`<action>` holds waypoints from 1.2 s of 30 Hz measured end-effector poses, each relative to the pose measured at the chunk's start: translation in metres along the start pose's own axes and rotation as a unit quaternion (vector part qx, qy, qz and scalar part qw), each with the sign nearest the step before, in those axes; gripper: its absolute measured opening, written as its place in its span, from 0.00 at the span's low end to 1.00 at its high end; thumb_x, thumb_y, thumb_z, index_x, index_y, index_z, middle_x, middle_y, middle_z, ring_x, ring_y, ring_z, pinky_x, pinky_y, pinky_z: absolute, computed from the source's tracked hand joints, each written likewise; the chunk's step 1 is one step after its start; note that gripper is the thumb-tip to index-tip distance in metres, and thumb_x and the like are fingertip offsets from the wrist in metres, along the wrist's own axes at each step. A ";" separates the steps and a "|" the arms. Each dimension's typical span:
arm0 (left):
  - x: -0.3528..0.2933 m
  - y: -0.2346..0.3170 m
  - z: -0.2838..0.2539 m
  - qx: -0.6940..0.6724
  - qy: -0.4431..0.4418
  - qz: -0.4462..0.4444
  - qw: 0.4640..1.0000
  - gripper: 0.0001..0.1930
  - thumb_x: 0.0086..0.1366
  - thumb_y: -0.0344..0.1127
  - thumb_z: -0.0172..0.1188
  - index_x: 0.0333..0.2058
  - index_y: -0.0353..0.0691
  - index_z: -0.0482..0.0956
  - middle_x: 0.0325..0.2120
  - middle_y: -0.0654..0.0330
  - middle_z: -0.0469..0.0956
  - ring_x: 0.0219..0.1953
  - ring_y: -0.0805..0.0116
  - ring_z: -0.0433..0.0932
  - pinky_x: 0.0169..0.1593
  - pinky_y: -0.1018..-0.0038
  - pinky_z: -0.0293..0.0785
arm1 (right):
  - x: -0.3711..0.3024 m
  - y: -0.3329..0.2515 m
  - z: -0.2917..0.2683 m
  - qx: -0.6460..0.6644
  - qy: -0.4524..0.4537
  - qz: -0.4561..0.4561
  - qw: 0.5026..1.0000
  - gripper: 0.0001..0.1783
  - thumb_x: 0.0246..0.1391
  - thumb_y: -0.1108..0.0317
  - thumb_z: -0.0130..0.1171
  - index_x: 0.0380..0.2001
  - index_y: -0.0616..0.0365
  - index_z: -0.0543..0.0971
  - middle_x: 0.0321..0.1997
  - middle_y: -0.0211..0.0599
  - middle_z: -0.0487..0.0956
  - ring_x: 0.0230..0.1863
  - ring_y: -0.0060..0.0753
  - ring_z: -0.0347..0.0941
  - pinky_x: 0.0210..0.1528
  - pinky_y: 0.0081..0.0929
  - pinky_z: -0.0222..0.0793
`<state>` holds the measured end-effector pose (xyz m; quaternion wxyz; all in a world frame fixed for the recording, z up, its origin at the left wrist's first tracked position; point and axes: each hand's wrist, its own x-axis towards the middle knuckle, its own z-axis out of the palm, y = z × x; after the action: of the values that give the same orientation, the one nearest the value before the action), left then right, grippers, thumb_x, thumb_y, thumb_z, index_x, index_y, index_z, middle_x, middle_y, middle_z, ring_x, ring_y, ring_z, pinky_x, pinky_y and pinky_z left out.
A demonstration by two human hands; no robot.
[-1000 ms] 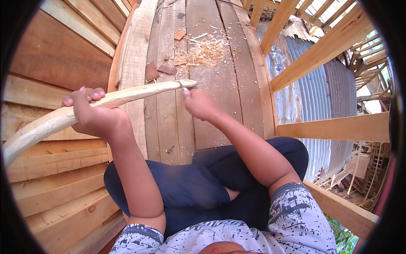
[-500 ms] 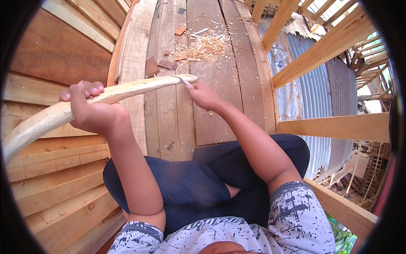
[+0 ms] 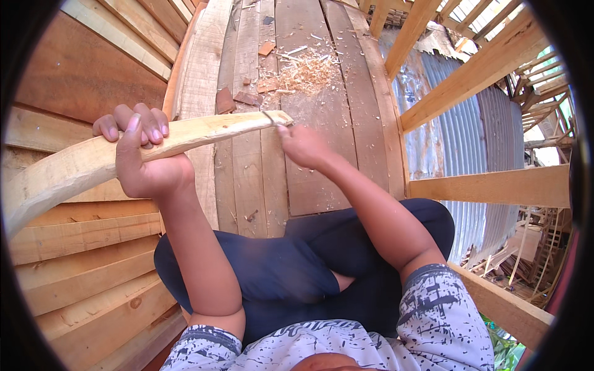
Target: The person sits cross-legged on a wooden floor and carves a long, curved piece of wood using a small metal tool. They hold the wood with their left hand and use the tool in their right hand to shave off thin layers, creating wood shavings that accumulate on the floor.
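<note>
A long, pale, curved wooden pole (image 3: 213, 126) runs from the left rim to a narrow end in front of me. My left hand (image 3: 145, 148) is wrapped round it from below, thumb up on the near side and fingers over the far side. At the narrow end, my right hand (image 3: 303, 146) is closed, its thumb pointing at the wood. From its grip a thin dark blade (image 3: 268, 117) reaches across the top of the pole; the handle is hidden in the fingers. Pale cut facets show along the pole's near edge.
Beyond the pole, a heap of wood shavings (image 3: 307, 72) lies on the plank floor (image 3: 318, 179), with several brown wood scraps (image 3: 248, 98) beside it. A board wall (image 3: 80, 247) rises at left. Timber rails (image 3: 489, 187) and corrugated metal sheets (image 3: 455, 111) stand at right. My legs (image 3: 272, 263) are folded beneath my arms.
The pole has rolled a little and shifted slightly right, showing more of its flat upper face. My left hand has moved right with it; the right hand has moved slightly right and nearer.
</note>
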<state>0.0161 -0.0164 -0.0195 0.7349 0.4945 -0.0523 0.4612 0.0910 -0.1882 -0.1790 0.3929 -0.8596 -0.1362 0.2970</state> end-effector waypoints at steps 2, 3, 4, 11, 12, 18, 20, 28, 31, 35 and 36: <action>-0.004 -0.001 0.001 -0.010 0.003 -0.003 1.000 0.12 0.54 0.21 0.49 0.29 0.49 0.60 0.19 0.68 0.58 0.19 0.77 0.58 0.27 0.79 0.60 | -0.018 -0.032 0.013 0.091 0.035 -0.125 0.987 0.33 0.72 0.51 0.35 0.24 0.65 0.77 0.21 0.48 0.74 0.26 0.43 0.73 0.34 0.45 0.69; -0.005 -0.002 -0.001 -0.008 0.013 -0.004 1.000 0.13 0.54 0.21 0.50 0.30 0.49 0.60 0.19 0.68 0.58 0.19 0.77 0.58 0.27 0.80 0.60 | -0.014 -0.025 0.016 0.079 0.031 -0.084 0.993 0.32 0.72 0.51 0.35 0.24 0.65 0.76 0.21 0.48 0.75 0.26 0.43 0.73 0.34 0.45 0.69; -0.002 -0.003 -0.003 -0.010 0.020 -0.004 1.000 0.14 0.55 0.22 0.51 0.31 0.49 0.59 0.19 0.69 0.58 0.19 0.77 0.58 0.27 0.80 0.60 | -0.004 -0.014 0.015 0.068 0.033 -0.043 0.996 0.32 0.73 0.51 0.35 0.24 0.66 0.75 0.22 0.47 0.75 0.26 0.43 0.72 0.35 0.45 0.69; 0.001 -0.003 -0.004 0.004 0.080 0.003 0.997 0.12 0.54 0.21 0.49 0.29 0.49 0.60 0.18 0.69 0.58 0.18 0.77 0.58 0.26 0.80 0.60 | -0.003 -0.015 0.021 0.025 0.045 -0.088 0.995 0.31 0.72 0.51 0.37 0.26 0.70 0.72 0.22 0.56 0.76 0.25 0.59 0.73 0.33 0.50 0.68; 0.002 -0.003 -0.004 0.003 0.081 0.007 0.997 0.13 0.54 0.20 0.49 0.29 0.49 0.60 0.18 0.69 0.58 0.18 0.77 0.58 0.25 0.80 0.60 | -0.010 -0.025 0.019 0.031 0.057 -0.126 0.990 0.31 0.72 0.51 0.38 0.26 0.70 0.72 0.23 0.58 0.76 0.26 0.61 0.73 0.33 0.50 0.68; -0.001 -0.007 0.007 0.002 0.077 0.004 0.997 0.13 0.54 0.20 0.48 0.29 0.49 0.59 0.18 0.69 0.58 0.18 0.77 0.58 0.25 0.80 0.60 | 0.015 0.024 0.023 0.085 0.074 -0.035 0.993 0.30 0.71 0.52 0.40 0.27 0.70 0.74 0.27 0.62 0.78 0.28 0.66 0.74 0.35 0.53 0.68; -0.001 -0.006 0.002 0.013 0.072 0.004 0.997 0.13 0.54 0.20 0.48 0.29 0.49 0.59 0.18 0.69 0.58 0.19 0.77 0.58 0.26 0.80 0.60 | 0.009 -0.002 0.030 0.097 0.062 0.037 0.993 0.30 0.71 0.52 0.40 0.28 0.70 0.75 0.27 0.61 0.78 0.28 0.66 0.74 0.35 0.53 0.69; -0.002 -0.006 0.006 0.008 0.091 0.008 0.996 0.13 0.53 0.20 0.47 0.29 0.49 0.59 0.18 0.69 0.58 0.18 0.77 0.58 0.25 0.81 0.60 | 0.006 0.002 0.023 0.086 0.049 0.038 0.994 0.30 0.71 0.54 0.38 0.32 0.73 0.77 0.32 0.68 0.78 0.37 0.68 0.77 0.43 0.55 0.71; -0.004 -0.004 0.001 0.014 0.090 0.016 0.996 0.13 0.53 0.19 0.47 0.29 0.49 0.60 0.18 0.69 0.58 0.18 0.77 0.58 0.25 0.80 0.60 | -0.018 -0.028 0.023 0.048 0.082 -0.085 0.992 0.30 0.71 0.53 0.38 0.31 0.71 0.76 0.29 0.66 0.78 0.35 0.68 0.77 0.42 0.54 0.71; -0.003 -0.005 0.005 0.008 0.091 0.008 0.996 0.13 0.53 0.19 0.47 0.29 0.49 0.60 0.18 0.69 0.58 0.18 0.77 0.58 0.25 0.80 0.61 | 0.001 0.008 0.030 0.067 0.123 -0.119 0.983 0.30 0.71 0.52 0.38 0.30 0.70 0.75 0.28 0.65 0.78 0.34 0.68 0.76 0.41 0.55 0.69; -0.002 -0.006 0.005 0.009 0.090 0.009 0.996 0.13 0.53 0.20 0.47 0.29 0.49 0.60 0.18 0.69 0.58 0.18 0.77 0.58 0.26 0.80 0.61 | 0.003 0.010 0.030 0.055 0.117 -0.085 0.988 0.30 0.71 0.52 0.38 0.31 0.70 0.75 0.28 0.65 0.78 0.34 0.68 0.76 0.41 0.55 0.69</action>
<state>0.0208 -0.0218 -0.0223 0.7279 0.4572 0.0133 0.5108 0.0747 -0.1759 -0.2029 0.4764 -0.8508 -0.1458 0.1671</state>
